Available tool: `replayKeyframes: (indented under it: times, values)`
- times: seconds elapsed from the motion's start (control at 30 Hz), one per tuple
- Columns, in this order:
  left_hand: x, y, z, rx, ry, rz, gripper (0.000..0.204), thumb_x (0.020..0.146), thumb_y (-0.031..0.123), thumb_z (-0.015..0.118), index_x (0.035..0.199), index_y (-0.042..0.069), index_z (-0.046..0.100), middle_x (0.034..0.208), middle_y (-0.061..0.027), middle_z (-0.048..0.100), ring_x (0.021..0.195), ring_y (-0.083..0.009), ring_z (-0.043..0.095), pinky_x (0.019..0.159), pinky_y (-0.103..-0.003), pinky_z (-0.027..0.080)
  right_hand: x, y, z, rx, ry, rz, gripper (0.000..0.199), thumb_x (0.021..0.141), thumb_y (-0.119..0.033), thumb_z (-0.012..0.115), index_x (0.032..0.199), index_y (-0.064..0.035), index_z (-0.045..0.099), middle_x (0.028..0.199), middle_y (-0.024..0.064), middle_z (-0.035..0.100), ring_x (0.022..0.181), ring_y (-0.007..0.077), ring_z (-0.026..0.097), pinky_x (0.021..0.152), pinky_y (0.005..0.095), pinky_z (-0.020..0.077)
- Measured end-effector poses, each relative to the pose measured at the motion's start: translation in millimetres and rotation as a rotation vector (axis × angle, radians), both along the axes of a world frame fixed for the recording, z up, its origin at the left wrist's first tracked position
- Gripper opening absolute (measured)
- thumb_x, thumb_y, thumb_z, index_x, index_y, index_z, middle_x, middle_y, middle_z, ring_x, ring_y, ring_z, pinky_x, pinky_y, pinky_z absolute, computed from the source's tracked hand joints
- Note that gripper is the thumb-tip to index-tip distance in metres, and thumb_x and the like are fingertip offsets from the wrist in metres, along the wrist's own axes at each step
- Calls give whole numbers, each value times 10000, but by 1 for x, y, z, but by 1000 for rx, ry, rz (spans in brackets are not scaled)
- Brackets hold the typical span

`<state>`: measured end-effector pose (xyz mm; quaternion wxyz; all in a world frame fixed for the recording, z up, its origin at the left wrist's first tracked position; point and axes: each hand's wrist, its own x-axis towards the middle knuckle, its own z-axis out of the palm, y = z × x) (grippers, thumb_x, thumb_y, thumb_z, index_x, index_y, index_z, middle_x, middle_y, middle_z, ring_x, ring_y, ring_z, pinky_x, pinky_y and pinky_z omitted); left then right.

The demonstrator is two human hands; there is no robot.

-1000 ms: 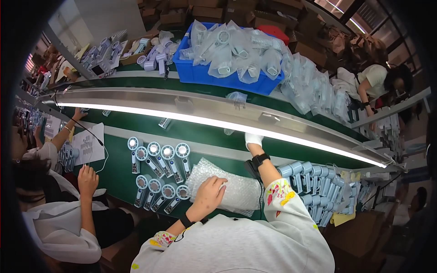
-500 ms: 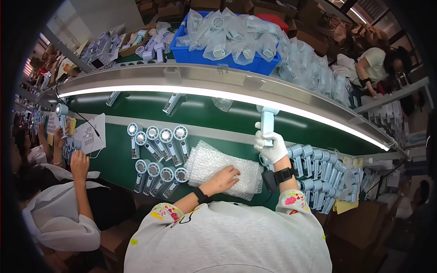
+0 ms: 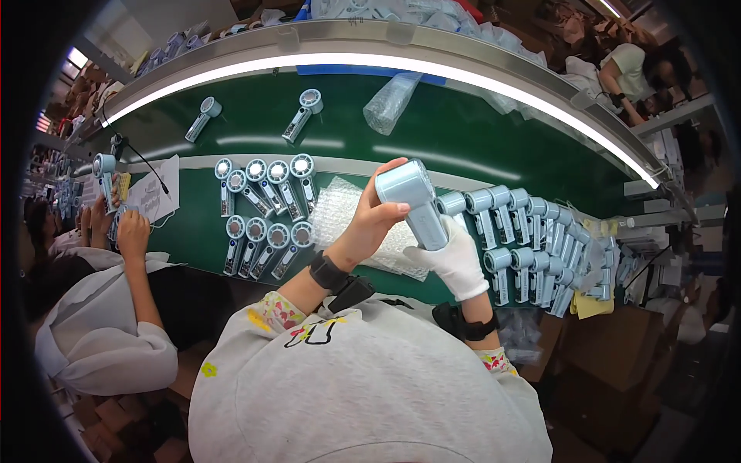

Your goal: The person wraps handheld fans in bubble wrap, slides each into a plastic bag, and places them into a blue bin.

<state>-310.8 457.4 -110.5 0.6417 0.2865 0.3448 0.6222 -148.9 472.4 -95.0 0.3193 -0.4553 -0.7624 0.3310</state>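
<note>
A light blue handheld fan [image 3: 407, 187] is held up in front of me, tilted, with its round head at the upper left. My bare left hand [image 3: 369, 225] grips the head, thumb across its lower side. In a white glove, my right hand [image 3: 457, 264] is closed round the lower end of the handle. Beneath both hands, sheets of bubble wrap [image 3: 333, 212] lie on the green table [image 3: 193, 270]. To the left, handheld fans [image 3: 278, 235] with see-through handles lie in two rows. More light blue fans [image 3: 522, 262] are lined up close together to the right.
Farther back lie two fans [image 3: 204, 118] and a clear bubble bag [image 3: 390, 104]. A lit lamp bar [image 3: 370, 58] crosses above the table. At the left, a co-worker's hand [image 3: 133, 230] is near another fan [image 3: 103, 166]; yellow paper [image 3: 594, 302] lies at the right.
My right hand has brought the fan from the back of the table toward me. My left hand has risen off the bubble wrap and taken hold of the fan's head.
</note>
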Motion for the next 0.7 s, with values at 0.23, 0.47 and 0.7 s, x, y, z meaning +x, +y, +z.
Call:
replayKeyframes:
  times: [0.23,0.47,0.7]
  values:
    - [19,0,-14,72,-423,-208,589,824,367,592,1279,59,381,1149,-91,493,1060,-198,505,864,-352,441,17,-2,-6,-1685,1193,778,565,863,-541,423,960,6,523,588,59,473,444,179,440,449,263,338]
    - [28,4,-124,-194,1090,-285,459,846,411,564,1063,8,519,925,-129,580,859,-248,574,758,-347,464,11,8,15,-1650,1297,189,480,856,-509,486,892,-31,518,570,67,475,431,188,445,432,279,363]
    - [33,-10,-142,-109,1395,31,275,790,226,641,916,-15,600,777,-116,618,692,-213,589,661,-326,470,32,8,-17,-1379,997,-351,372,802,-370,641,953,-56,512,616,69,524,466,176,512,444,290,445]
